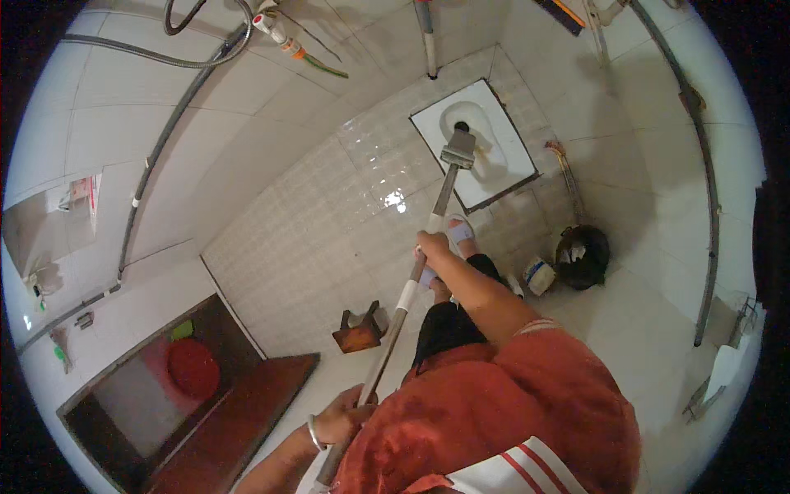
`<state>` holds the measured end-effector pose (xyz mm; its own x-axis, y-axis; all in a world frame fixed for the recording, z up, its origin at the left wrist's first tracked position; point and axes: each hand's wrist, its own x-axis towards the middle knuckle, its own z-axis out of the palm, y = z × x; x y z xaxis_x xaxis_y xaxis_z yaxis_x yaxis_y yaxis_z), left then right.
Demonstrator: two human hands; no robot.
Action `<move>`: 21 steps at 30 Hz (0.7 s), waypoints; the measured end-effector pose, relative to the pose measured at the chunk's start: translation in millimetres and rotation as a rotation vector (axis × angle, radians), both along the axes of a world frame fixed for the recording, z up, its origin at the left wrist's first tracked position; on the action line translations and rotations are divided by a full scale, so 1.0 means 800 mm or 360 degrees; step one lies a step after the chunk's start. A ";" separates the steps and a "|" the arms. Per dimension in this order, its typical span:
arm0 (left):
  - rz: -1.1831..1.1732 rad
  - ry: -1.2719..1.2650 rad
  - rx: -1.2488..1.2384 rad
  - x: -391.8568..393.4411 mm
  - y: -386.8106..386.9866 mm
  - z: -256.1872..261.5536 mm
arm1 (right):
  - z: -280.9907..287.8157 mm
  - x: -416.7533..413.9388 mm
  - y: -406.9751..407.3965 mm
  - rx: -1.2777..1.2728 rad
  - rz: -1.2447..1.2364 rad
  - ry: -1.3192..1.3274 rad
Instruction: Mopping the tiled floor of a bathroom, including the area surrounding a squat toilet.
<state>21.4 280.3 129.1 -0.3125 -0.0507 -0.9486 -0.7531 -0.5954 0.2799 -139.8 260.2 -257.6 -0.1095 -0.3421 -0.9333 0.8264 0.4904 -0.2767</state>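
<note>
My left hand (338, 415), with a bracelet on the wrist, grips the lower end of a long mop pole (386, 358) near my body. Further up, my right hand (433, 248) is closed around the same pole below a white sleeve. The grey block-like mop head (458, 151) is over the bowl of a white squat toilet (509, 176), close to its dark drain hole (461, 126). Whether the head touches the bowl is hard to tell. My feet in light slippers (460, 230) stand just in front of the toilet.
A black bin (582, 262) with a brush (568, 179) behind it and a small tub (539, 276) stand by the right wall. A small wooden stool (358, 333) is on the tiled floor, which shines wet (394, 199). An open brown door (241, 420) and a red basin (194, 368) lie lower left.
</note>
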 end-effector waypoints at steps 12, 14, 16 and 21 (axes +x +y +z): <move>0.0026 -0.0327 0.0113 0.049 0.052 0.189 | -0.118 -0.122 0.014 0.0043 0.0673 0.0321; 0.0013 -0.0417 0.0170 0.047 0.058 0.187 | -0.103 -0.139 0.015 0.0214 0.0686 0.0318; -0.0208 -0.0285 0.0237 0.058 0.031 0.184 | -0.206 -0.195 0.108 -0.0729 0.0556 0.1248; 0.0253 -0.0232 0.0070 0.036 0.074 0.064 | 0.051 0.035 0.054 0.0270 0.0887 0.0378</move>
<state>50.3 339.1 180.6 -0.1634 -0.0461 -0.9855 -0.6795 -0.7190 0.1463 -112.0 303.6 -216.6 -0.1684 -0.2565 -0.9517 0.3594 0.8831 -0.3016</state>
